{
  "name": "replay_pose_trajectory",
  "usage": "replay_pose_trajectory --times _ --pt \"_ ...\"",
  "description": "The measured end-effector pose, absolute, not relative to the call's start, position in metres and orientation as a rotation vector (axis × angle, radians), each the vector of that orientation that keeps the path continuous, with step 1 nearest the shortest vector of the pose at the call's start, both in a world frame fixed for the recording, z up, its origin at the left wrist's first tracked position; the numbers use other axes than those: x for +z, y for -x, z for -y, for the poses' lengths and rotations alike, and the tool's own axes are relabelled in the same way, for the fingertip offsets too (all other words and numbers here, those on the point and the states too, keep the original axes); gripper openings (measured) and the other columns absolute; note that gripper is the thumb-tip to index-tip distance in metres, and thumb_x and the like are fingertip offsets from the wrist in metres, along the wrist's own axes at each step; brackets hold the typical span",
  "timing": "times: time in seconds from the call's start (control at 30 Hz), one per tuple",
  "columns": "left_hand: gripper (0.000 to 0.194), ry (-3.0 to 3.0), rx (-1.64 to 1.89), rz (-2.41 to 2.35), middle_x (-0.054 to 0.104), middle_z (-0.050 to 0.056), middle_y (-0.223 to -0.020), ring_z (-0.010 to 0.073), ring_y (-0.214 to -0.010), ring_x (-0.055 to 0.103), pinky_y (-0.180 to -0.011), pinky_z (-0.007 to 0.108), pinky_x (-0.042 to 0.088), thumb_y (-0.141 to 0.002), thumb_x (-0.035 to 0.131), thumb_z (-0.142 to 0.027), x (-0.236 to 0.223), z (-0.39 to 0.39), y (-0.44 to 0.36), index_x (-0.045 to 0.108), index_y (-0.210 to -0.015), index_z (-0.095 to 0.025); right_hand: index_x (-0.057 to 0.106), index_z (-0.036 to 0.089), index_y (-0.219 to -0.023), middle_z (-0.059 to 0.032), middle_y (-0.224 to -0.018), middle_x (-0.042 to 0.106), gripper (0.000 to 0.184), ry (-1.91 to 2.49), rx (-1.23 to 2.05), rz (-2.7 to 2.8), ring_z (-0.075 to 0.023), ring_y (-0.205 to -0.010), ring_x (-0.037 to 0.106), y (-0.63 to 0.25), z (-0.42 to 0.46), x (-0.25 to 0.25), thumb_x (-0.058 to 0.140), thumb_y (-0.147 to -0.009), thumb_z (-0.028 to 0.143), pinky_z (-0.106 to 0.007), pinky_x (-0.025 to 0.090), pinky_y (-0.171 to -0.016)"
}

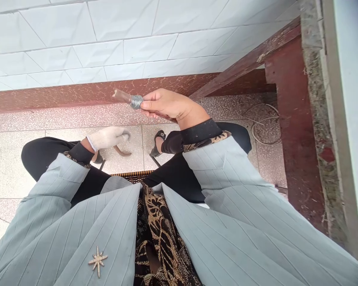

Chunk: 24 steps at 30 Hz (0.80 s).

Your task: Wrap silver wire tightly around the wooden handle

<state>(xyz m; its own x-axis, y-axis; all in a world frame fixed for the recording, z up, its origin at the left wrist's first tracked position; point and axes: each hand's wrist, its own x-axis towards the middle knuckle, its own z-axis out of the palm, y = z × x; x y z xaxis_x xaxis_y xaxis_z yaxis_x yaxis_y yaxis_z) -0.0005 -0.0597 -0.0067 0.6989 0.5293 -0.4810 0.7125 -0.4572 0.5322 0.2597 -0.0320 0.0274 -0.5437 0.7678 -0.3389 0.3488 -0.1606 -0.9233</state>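
Observation:
My right hand [164,104] is bare and stretched out toward the wall. Its thumb and fingers close around a short brown stick [121,96] with grey wire [136,101] wound in a thick coil about it. The stick's far end points left; its near part is hidden in my grip. Lower and to the left, my left hand [110,137] wears a white knit glove, with the fingers curled in. What they hold, if anything, is hidden. Just below the glove shows a curved brown piece [123,151]; I cannot tell whether it touches the hand.
A white tiled wall [107,24] with a reddish base strip [86,94] rises ahead. On the right stands a dark red wooden frame [298,131] with a slanting brace [250,59]. A loop of pale cable [264,143] lies on the speckled floor [197,112] beside it.

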Motion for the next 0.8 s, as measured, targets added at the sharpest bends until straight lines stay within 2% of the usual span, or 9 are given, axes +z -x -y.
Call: replay_pose_trajectory --times 0.07,0.17,0.3,0.4,0.47,0.53,0.63,0.7,0.8 --pt "0.037 -2.218 -0.396 -0.917 0.078 0.004 -0.103 0.0179 -0.09 0.07 -0.085 0.027 0.05 -0.105 0.041 -0.031 -0.005 0.065 -0.007 0.074 -0.118 -0.02 0.059 0.018 -0.087 -0.0001 -0.068 0.052 0.041 1.416 1.611 1.696 -0.0118 -0.062 0.044 -0.254 0.031 0.021 0.065 -0.105 0.053 -0.025 0.035 -0.061" --pt "0.035 -2.301 -0.483 -0.916 0.078 0.004 -0.099 0.0188 -0.087 0.069 -0.08 0.028 0.048 -0.103 0.041 -0.027 0.004 0.071 -0.014 0.074 -0.114 -0.02 0.059 0.017 -0.083 -0.0037 -0.07 0.055 0.038 1.676 1.42 1.812 -0.0145 -0.065 0.048 -0.242 0.025 0.007 0.064 -0.106 0.047 -0.029 0.038 -0.065" --pt "0.035 -2.286 -0.441 -0.934 0.076 0.003 -0.097 0.0184 -0.084 0.067 -0.079 0.028 0.047 -0.104 0.041 -0.03 0.017 0.071 -0.013 0.073 -0.112 -0.021 0.069 0.015 -0.093 -0.0115 -0.081 0.064 0.028 1.917 1.209 2.258 -0.0223 -0.082 0.06 -0.229 0.019 -0.004 0.063 -0.105 0.039 -0.034 0.04 -0.074" --pt "0.033 -2.306 -0.385 -0.985 0.073 0.003 -0.089 0.0185 -0.079 0.064 -0.075 0.028 0.044 -0.104 0.042 -0.035 0.02 0.064 -0.003 0.073 -0.104 -0.021 0.075 0.012 -0.098 -0.0156 -0.086 0.068 0.029 1.875 1.261 2.634 -0.027 -0.089 0.064 -0.222 0.023 -0.005 0.064 -0.104 0.039 -0.036 0.042 -0.076" --pt "0.032 -2.332 -0.358 -1.052 0.071 0.003 -0.086 0.0187 -0.077 0.063 -0.073 0.029 0.043 -0.104 0.044 -0.036 0.02 0.058 0.005 0.073 -0.103 -0.022 0.075 0.011 -0.09 -0.0123 -0.081 0.068 0.029 1.754 1.44 2.807 -0.0238 -0.082 0.064 -0.22 0.03 -0.001 0.067 -0.102 0.037 -0.034 0.042 -0.075" --pt "0.03 -2.344 -0.364 -1.118 0.072 0.003 -0.087 0.0199 -0.079 0.065 -0.072 0.029 0.043 -0.104 0.046 -0.035 0.017 0.052 0.013 0.073 -0.104 -0.022 0.07 0.012 -0.08 -0.0045 -0.071 0.062 0.031 1.531 1.769 2.843 -0.0149 -0.07 0.057 -0.221 0.037 0.005 0.068 -0.104 0.031 -0.029 0.04 -0.072" --pt "0.03 -2.322 -0.347 -1.166 0.074 0.005 -0.091 0.0215 -0.082 0.066 -0.074 0.03 0.046 -0.103 0.047 -0.035 0.008 0.047 0.02 0.074 -0.107 -0.021 0.061 0.01 -0.075 0.0042 -0.062 0.051 0.034 1.076 2.276 2.575 -0.0039 -0.06 0.045 -0.23 0.041 0.018 0.063 -0.108 0.02 -0.022 0.035 -0.069" --pt "0.032 -2.288 -0.293 -1.156 0.075 0.006 -0.095 0.0212 -0.083 0.067 -0.077 0.03 0.048 -0.104 0.046 -0.036 0.002 0.048 0.018 0.073 -0.112 -0.02 0.06 0.01 -0.08 0.0054 -0.064 0.051 0.029 0.906 2.284 2.29 -0.0025 -0.059 0.043 -0.239 0.039 0.024 0.063 -0.108 0.018 -0.019 0.035 -0.067" --pt "0.034 -2.234 -0.273 -1.118 0.076 0.007 -0.1 0.0208 -0.088 0.068 -0.082 0.031 0.051 -0.104 0.043 -0.035 -0.005 0.054 0.009 0.073 -0.112 -0.019 0.061 0.012 -0.089 0.0028 -0.07 0.053 0.031 1.06 1.894 1.841 -0.0053 -0.059 0.043 -0.25 0.034 0.027 0.059 -0.112 0.032 -0.02 0.037 -0.064"
